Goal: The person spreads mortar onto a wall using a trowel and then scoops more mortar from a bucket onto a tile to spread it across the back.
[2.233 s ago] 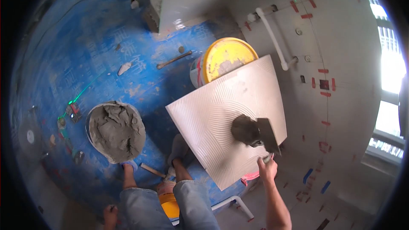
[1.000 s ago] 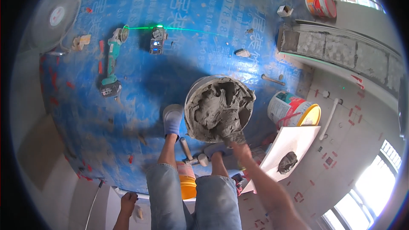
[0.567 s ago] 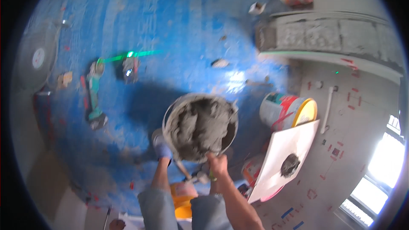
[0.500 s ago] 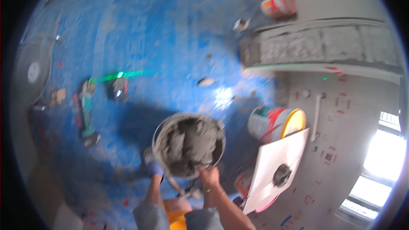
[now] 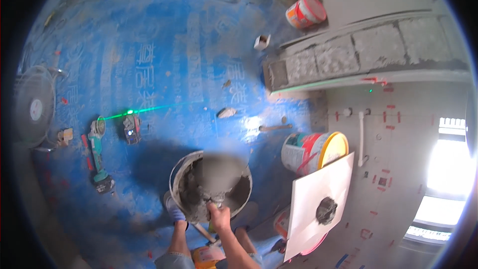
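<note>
Below me stands a round bucket (image 5: 249, 197) with grey mortar (image 5: 191, 197) inside. My right hand (image 5: 219, 215) is closed round the handle of a trowel at the bucket's near side. Over the opening, the trowel's blade and any mortar on it show only as a grey blur (image 5: 218, 172). My left hand is out of view. To the right, a tilted pale tile (image 5: 308, 204) carries a dark lump of mortar (image 5: 326, 210).
A yellow-lidded bucket (image 5: 311, 152) lies beside the tile. At left are a teal angle grinder (image 5: 98, 157), a laser level (image 5: 132, 128) casting a green line, and a fan (image 5: 36, 107). Far right, a red-and-white bucket (image 5: 305, 12) sits near a grey block ledge (image 5: 343, 55).
My right hand has moved left and slightly down at the bucket. A blurred grey shape now rises over the bucket's opening. The whole view has shifted a little.
</note>
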A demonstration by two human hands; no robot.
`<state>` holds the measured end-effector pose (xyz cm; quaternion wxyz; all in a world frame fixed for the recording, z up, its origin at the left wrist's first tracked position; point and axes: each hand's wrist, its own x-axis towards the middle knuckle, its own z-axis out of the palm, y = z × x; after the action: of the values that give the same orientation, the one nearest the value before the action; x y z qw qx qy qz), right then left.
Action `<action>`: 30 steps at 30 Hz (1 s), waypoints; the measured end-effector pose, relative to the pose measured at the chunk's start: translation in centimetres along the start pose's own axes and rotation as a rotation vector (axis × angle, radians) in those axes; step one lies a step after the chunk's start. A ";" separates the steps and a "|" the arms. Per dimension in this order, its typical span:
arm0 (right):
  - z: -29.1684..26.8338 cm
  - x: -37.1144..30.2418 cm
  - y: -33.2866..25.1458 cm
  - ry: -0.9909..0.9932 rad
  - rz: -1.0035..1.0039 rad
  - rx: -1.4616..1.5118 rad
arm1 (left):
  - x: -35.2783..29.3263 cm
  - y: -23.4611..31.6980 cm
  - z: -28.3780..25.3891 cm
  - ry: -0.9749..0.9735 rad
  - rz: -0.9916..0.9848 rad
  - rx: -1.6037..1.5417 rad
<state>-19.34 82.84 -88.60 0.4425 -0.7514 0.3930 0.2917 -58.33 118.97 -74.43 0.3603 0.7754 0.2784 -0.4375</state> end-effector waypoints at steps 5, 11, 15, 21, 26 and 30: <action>1.9 -1.1 0.4 0.033 -0.147 -0.082 | -1.3 3.0 -2.4 0.008 -0.403 -0.470; 0.4 -1.5 -0.5 0.116 -0.193 -0.060 | 0.9 8.8 -5.3 0.060 -0.442 -0.456; -1.2 -2.0 0.1 0.100 -0.231 -0.037 | 1.6 9.7 -6.2 0.047 -0.355 -0.300; -1.9 -5.8 -1.0 -0.107 -0.441 -0.038 | -3.1 5.8 -8.6 0.140 -0.201 -0.027; -11.1 -7.1 7.1 -0.342 -0.295 -0.256 | 5.0 9.7 -0.5 -0.020 -0.268 -0.154; -17.3 -11.4 8.2 -0.037 -0.909 -0.381 | 4.0 18.0 -1.2 0.092 -0.391 0.163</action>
<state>-30.70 68.71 -75.63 0.3866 -0.9092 -0.0426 0.1490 -42.45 109.82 -71.86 0.1919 0.7524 0.4031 -0.4844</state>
